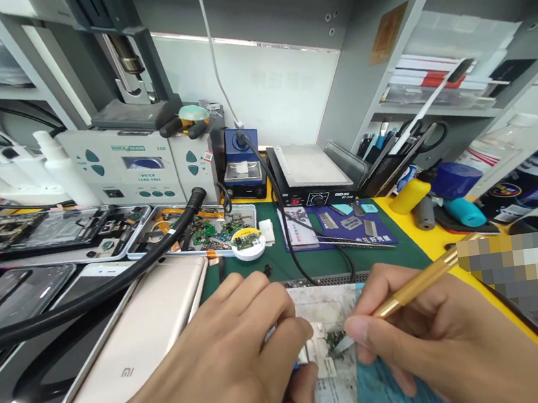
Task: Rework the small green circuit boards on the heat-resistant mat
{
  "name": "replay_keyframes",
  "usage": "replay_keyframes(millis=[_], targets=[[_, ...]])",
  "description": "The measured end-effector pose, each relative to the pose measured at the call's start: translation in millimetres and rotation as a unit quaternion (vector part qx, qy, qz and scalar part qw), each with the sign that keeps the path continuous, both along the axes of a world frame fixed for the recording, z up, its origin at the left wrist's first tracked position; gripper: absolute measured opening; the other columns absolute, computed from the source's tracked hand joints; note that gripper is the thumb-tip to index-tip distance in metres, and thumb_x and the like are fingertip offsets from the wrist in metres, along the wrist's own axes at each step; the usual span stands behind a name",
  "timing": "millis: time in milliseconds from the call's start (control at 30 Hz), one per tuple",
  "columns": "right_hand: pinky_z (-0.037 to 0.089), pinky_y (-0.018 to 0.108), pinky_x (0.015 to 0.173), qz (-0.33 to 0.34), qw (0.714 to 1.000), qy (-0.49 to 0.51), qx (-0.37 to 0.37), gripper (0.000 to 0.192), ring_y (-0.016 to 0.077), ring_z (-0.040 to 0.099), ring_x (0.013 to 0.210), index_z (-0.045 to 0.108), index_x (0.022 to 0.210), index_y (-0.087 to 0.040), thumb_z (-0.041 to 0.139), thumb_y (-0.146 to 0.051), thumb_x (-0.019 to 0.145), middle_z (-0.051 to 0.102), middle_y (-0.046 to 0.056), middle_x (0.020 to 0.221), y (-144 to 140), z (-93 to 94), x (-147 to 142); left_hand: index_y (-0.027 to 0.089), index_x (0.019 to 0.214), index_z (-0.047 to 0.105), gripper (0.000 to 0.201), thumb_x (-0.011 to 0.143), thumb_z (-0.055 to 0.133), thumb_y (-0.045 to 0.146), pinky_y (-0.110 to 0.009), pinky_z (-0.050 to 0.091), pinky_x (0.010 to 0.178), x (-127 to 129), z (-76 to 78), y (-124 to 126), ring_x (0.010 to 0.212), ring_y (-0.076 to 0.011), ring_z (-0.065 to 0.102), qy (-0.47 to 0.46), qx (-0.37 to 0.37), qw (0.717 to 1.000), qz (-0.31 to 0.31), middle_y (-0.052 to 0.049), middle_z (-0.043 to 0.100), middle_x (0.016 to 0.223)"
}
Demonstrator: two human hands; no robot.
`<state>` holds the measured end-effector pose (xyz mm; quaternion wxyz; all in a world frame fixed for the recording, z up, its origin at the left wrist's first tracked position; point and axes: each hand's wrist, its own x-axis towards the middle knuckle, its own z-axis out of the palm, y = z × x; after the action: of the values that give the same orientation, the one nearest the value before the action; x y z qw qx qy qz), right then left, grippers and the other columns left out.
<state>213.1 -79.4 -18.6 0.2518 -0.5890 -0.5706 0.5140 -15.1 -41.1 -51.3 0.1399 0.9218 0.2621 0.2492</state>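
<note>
A green work mat [325, 257] is seen spread across the bench, with a soldering station [127, 166] at the back left and a gold phone back [135, 355] lying face down at the near left. At the near centre, a small circuit board [326, 345] is found on a worn white pad [328, 305], directly between the two hands. The left hand [221, 371] is curled down beside the board's left edge, fingers closed; whether it pinches the board cannot be told. The right hand [437, 338] is closed in a pen grip on a brass-handled tool [421, 281], whose long axis runs from upper right down-left, its tip touching the board. The right hand is nearer.
</note>
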Motion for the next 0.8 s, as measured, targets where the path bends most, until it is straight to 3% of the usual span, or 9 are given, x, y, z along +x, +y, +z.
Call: replay_keyframes(millis=[233, 633, 800], targets=[[0.026, 0.02, 0.044, -0.001, 1.0, 0.008, 0.001, 0.038, 0.0081, 0.036, 0.048, 0.053, 0.08, -0.02, 0.059, -0.054, 0.097, 0.044, -0.007, 0.054, 0.1, -3.7, 2.2, 0.021, 0.083, 0.052, 0.014, 0.088, 0.063, 0.013, -0.037, 0.039, 0.072, 0.7, 2.6, -0.7, 0.082, -0.0192, 0.05, -0.005, -0.025, 1.0, 0.002, 0.0, 0.056, 0.088], [0.015, 0.018, 0.036, -0.001, 1.0, 0.01, 0.005, 0.039, 0.0048, 0.029, 0.041, 0.055, 0.081, -0.02, 0.059, -0.056, 0.097, 0.047, -0.007, 0.053, -1.4, -2.3, 2.7, 0.021, 0.084, 0.052, 0.013, 0.09, 0.061, 0.014, -0.038, 0.04, 0.071, 0.1, 0.3, -1.3, 0.081, -0.0201, 0.049, -0.005, -0.001, 1.0, -0.011, -0.001, 0.055, 0.086], [0.019, 0.017, 0.037, 0.0, 1.0, 0.014, -0.005, 0.038, 0.0054, 0.032, 0.043, 0.054, 0.082, -0.02, 0.06, -0.054, 0.097, 0.047, -0.007, 0.053, -0.9, -1.9, 3.5, 0.021, 0.084, 0.053, 0.011, 0.09, 0.061, 0.016, -0.038, 0.04, 0.071, 0.3, 0.2, -0.3, 0.082, -0.0217, 0.049, -0.004, 0.007, 1.0, -0.001, -0.002, 0.055, 0.087]])
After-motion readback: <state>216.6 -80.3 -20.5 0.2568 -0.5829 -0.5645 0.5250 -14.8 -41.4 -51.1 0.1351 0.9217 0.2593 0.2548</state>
